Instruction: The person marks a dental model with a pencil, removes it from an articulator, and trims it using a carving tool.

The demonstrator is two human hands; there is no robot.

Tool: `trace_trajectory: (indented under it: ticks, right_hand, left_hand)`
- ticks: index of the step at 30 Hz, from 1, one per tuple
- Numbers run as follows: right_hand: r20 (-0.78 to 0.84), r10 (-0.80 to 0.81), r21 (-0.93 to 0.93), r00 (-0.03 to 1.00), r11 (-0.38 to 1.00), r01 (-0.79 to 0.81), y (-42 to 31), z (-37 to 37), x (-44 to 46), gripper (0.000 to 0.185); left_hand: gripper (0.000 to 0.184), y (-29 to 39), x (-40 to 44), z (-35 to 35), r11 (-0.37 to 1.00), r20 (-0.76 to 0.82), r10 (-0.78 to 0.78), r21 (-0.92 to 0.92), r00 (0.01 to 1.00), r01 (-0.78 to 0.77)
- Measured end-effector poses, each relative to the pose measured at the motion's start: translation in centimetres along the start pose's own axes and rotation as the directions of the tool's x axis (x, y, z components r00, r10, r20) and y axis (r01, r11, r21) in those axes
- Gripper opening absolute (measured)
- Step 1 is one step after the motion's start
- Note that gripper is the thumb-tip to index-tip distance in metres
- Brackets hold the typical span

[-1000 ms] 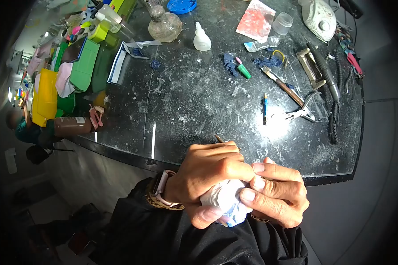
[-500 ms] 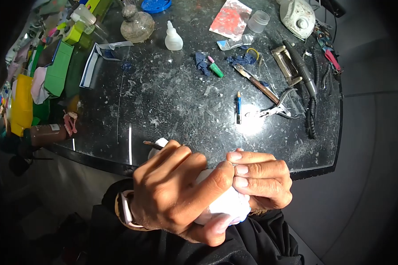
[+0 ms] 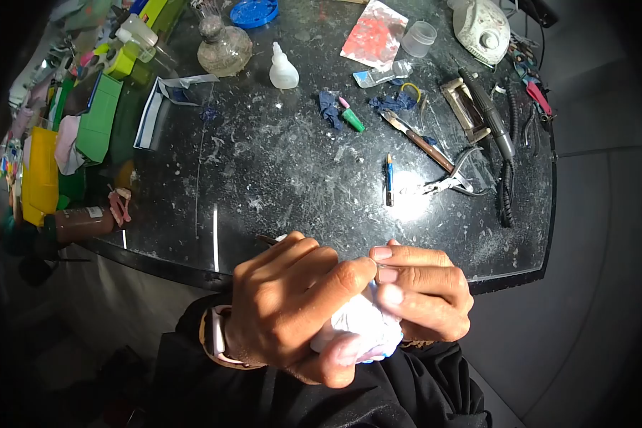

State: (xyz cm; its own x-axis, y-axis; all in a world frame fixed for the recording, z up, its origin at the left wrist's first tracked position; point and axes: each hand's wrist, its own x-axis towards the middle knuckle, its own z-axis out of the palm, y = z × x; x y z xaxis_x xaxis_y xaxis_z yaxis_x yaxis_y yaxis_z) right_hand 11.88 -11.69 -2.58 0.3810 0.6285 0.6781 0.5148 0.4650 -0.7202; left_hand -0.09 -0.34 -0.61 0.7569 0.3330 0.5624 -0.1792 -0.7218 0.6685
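Observation:
A white lump with blue spots at its lower edge [image 3: 367, 324] lies between both hands near the table's front edge. My left hand [image 3: 292, 307], with a pale watch band at its wrist, is curled around its left side, thumb below and index finger across the top. Under its far knuckles shows the dark tip of a thin tool [image 3: 267, 240]. My right hand [image 3: 428, 292] presses its closed fingers on the right side of the lump, fingertips meeting the left index finger. Glare hides the lump's detail.
On the dark dusty table [image 3: 299, 185] lie a blue pencil [image 3: 389, 182], pliers [image 3: 455, 178], a brown-handled knife [image 3: 424, 146] and a black handpiece [image 3: 491, 114]. A dropper bottle [image 3: 283, 70] and glass burner [image 3: 225, 51] stand farther back. Left are green [image 3: 100, 121] and yellow [image 3: 41, 178] bins.
Compared with one second ago, the view has swung right, so table items appear farther left. Since half a second ago, the left hand's far fingers have lowered, and less of the thin tool shows.

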Motion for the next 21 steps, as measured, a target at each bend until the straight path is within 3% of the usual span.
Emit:
trace_trajectory:
  ticks: [3,4,11,19,21]
  right_hand:
    - [0.039,-0.012,-0.094,0.999,0.995,0.016,-0.3,-0.2,0.4,0.024]
    - [0.038,-0.016,-0.111,0.999,0.994,0.020,-0.3,-0.1,0.4,0.023]
    - [0.052,-0.033,-0.155,0.998,0.987,0.041,-0.5,0.0,0.4,0.019]
    - [0.173,0.020,-0.205,0.985,0.979,0.016,-1.0,-0.4,1.4,0.031]
    - [0.183,0.004,-0.207,0.983,0.978,0.034,-0.4,-0.1,1.3,0.035]
  left_hand:
    - [0.050,-0.2,-0.4,0.2,0.996,-0.011,-0.045,-0.073,0.999,0.044]
    - [0.043,0.3,-0.4,0.0,0.986,0.018,-0.132,-0.100,0.991,0.133]
    - [0.044,-0.1,-1.4,0.6,0.956,-0.009,-0.187,-0.230,0.982,0.180]
    - [0.050,0.4,-1.4,0.5,0.842,0.023,-0.384,-0.401,0.923,0.361]
    - [0.059,0.2,-1.3,0.7,0.782,0.012,-0.448,-0.479,0.894,0.399]
